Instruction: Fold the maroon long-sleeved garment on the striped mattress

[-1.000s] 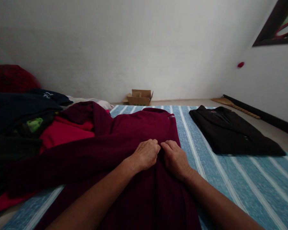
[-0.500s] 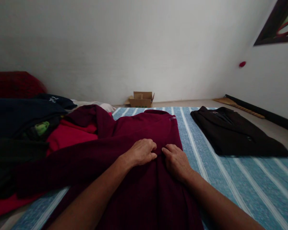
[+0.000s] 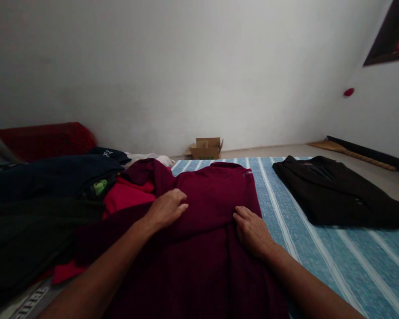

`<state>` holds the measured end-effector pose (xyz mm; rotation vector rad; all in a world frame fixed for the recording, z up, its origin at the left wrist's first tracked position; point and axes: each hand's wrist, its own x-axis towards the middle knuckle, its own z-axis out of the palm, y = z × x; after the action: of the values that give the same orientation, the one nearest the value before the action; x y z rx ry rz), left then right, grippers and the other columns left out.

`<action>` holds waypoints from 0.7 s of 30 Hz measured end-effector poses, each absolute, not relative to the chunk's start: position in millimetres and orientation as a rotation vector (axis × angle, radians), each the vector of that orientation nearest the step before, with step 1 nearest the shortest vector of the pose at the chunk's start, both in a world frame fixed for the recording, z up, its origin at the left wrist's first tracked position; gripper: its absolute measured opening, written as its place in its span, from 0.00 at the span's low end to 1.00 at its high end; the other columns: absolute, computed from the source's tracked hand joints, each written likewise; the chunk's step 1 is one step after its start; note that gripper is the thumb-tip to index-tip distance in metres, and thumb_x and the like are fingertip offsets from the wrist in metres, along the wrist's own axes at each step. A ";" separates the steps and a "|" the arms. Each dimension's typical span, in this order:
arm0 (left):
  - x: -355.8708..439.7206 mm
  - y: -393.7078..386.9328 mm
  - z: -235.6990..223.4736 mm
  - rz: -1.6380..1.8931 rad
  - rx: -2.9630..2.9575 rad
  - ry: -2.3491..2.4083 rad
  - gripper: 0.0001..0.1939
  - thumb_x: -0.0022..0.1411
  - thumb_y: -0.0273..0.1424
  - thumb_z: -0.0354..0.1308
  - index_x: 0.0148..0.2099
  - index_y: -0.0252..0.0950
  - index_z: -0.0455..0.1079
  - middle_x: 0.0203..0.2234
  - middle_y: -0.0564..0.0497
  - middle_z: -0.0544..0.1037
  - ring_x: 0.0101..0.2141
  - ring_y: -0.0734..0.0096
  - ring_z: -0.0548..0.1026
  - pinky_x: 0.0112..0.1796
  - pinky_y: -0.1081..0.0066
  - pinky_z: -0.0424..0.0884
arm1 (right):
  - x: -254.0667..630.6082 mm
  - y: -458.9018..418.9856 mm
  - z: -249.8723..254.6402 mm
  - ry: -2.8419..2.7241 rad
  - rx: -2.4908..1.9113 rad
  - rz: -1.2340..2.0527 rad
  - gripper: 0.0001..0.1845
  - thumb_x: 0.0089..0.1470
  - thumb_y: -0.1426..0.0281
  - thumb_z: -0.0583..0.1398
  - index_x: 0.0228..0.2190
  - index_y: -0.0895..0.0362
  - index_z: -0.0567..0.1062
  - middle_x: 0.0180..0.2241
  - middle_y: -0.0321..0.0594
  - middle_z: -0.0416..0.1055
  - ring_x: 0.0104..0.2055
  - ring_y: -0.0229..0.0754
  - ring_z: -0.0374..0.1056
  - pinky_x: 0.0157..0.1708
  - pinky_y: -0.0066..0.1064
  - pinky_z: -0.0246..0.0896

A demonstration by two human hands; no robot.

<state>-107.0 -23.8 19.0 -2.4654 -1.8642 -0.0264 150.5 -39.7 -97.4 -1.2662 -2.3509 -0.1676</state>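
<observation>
A maroon long-sleeved shirt [image 3: 216, 195] lies spread on a blue and white striped sheet [image 3: 322, 261] in front of me. My left hand [image 3: 166, 208] rests flat on the shirt's left part, fingers stretched toward the middle. My right hand [image 3: 252, 230] presses on a fold near the shirt's right edge, fingers curled down onto the cloth. The shirt's left sleeve [image 3: 119, 226] runs out to the left over other clothes.
A pile of dark blue, black and red clothes [image 3: 53, 195] lies at the left, with a red cushion [image 3: 46, 139] behind. A folded black garment [image 3: 332, 195] sits on the sheet at the right. A small cardboard box [image 3: 206, 149] stands by the white wall.
My left hand has slid left across the shirt, away from my right hand, which stays near the fold. The view has turned a little leftward.
</observation>
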 end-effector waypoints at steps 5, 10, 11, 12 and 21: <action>-197.4 -50.3 41.1 0.190 -1.768 -2.277 0.13 0.60 0.36 0.48 0.39 0.33 0.67 0.41 0.43 0.73 0.44 0.56 0.70 0.43 0.64 0.64 | 149.6 -40.3 -96.0 -2.351 -1.284 -0.135 0.16 0.54 0.80 0.51 0.40 0.61 0.75 0.47 0.47 0.68 0.49 0.45 0.63 0.48 0.34 0.61; -223.0 -68.4 40.3 0.049 -1.845 -2.212 0.14 0.62 0.37 0.45 0.41 0.34 0.66 0.42 0.45 0.73 0.44 0.61 0.69 0.45 0.69 0.63 | 149.7 -41.1 -92.3 -2.359 -1.304 -0.077 0.15 0.55 0.79 0.50 0.38 0.60 0.75 0.45 0.47 0.69 0.47 0.44 0.64 0.47 0.33 0.60; -223.6 -69.0 37.5 0.026 -1.840 -2.211 0.14 0.61 0.37 0.45 0.41 0.34 0.66 0.42 0.45 0.73 0.44 0.60 0.70 0.45 0.68 0.63 | 149.9 -41.3 -91.7 -2.367 -1.312 -0.068 0.15 0.55 0.79 0.50 0.38 0.60 0.74 0.45 0.47 0.69 0.47 0.43 0.64 0.48 0.33 0.59; -224.2 -69.2 34.5 0.016 -1.844 -2.222 0.15 0.61 0.38 0.45 0.41 0.33 0.66 0.41 0.44 0.74 0.43 0.58 0.70 0.45 0.67 0.63 | 150.0 -41.4 -91.2 -2.378 -1.322 -0.058 0.15 0.56 0.78 0.50 0.39 0.60 0.74 0.46 0.46 0.69 0.48 0.43 0.63 0.48 0.33 0.59; -230.4 -71.4 31.5 -0.030 -2.033 -2.350 0.21 0.52 0.42 0.49 0.40 0.33 0.71 0.37 0.41 0.76 0.38 0.54 0.74 0.38 0.65 0.65 | 151.3 -42.8 -88.2 -2.387 -1.353 0.027 0.17 0.57 0.76 0.48 0.40 0.59 0.74 0.49 0.46 0.67 0.50 0.43 0.62 0.50 0.31 0.56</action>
<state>-230.4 -71.4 31.5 -2.0325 -2.3495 -0.0296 151.3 -42.8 -88.2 -1.3532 -2.3867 0.0265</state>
